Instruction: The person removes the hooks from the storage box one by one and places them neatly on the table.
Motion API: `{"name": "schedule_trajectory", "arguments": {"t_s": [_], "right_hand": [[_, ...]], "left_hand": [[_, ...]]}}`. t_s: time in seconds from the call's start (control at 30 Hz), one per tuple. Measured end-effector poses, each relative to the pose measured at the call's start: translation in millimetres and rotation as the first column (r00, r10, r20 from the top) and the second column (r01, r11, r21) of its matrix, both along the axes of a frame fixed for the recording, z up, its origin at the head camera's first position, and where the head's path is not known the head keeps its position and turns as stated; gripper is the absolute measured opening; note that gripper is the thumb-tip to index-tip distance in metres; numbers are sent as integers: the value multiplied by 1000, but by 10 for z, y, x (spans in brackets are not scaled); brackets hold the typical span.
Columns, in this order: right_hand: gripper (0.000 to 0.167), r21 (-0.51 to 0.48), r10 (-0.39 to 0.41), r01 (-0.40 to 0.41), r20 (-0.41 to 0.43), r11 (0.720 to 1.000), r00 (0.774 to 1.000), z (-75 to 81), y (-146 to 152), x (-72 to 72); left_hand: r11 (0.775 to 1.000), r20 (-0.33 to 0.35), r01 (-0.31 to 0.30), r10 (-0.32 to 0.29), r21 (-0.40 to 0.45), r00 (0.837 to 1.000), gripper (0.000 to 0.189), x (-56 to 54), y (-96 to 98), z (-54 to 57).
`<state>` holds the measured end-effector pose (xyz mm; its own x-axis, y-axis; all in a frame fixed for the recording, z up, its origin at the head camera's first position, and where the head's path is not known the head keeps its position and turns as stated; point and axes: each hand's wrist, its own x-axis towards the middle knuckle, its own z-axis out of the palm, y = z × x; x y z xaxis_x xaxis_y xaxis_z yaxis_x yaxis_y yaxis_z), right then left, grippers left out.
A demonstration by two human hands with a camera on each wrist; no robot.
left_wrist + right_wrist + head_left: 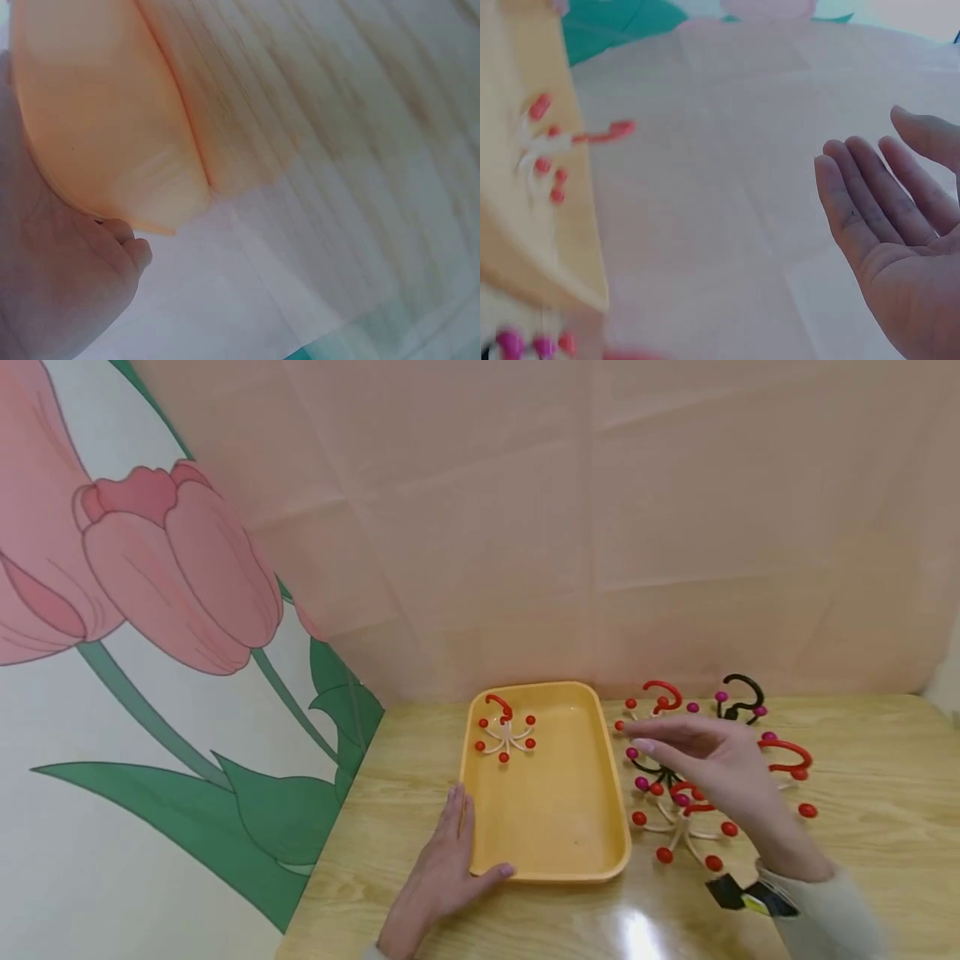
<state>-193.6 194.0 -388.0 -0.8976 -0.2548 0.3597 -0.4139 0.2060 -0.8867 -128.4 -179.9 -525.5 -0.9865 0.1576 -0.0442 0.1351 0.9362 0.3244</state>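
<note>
My left hand [442, 860] rests against the near left corner of a yellow tray [617, 793], its fingers along the left side and the thumb at the near rim. Inside the tray, towards the back left, lies a spider-like massager [506, 731] with a red hook handle and white legs tipped in red balls. To the tray's right, my right hand [712, 760] hovers over more of these massagers and holds nothing; in the right wrist view its palm [915, 281] shows bare. Below it is a white-legged massager [684, 831], and a black one [663, 772] is partly hidden.
Behind the right hand lie a red-hooked massager [663, 696], a black-hooked one [744, 693] and another with a red hook [787, 756]. A pale cloth backdrop [480, 527] hangs behind the wooden table [885, 777]. On the left is a tulip-printed panel [172, 718].
</note>
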Motion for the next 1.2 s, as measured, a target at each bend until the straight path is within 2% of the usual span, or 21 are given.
{"name": "schedule_trajectory", "arguments": {"t_s": [0.13,0.27,0.5,0.83,1.03,1.2], "right_hand": [[21,-56,40,-41,-24,998,999,54,-276,-103],[22,-77,70,-71,-10,995,997,25,-532,-264],[27,8,78,-79,59,997,995,-68,-911,-607],[34,-9,20,-20,71,1000,997,-343,-1328,-1076],[35,20,-19,16,145,1000,989,-493,-1475,-1260],[41,57,4,-15,196,998,981,-621,-1603,-1381]], "left_hand": [[1000,-12,-3,3,-3,1000,123,5,-6,-25],[1000,-15,2,-2,-1,1000,123,11,-12,-27],[1000,11,-9,9,2,1000,124,12,-11,19],[1000,-3,8,-8,5,1000,123,9,-8,20],[999,-43,35,-35,-2,998,122,11,-7,0],[1000,-47,26,-26,3,999,122,19,-8,12]]}}
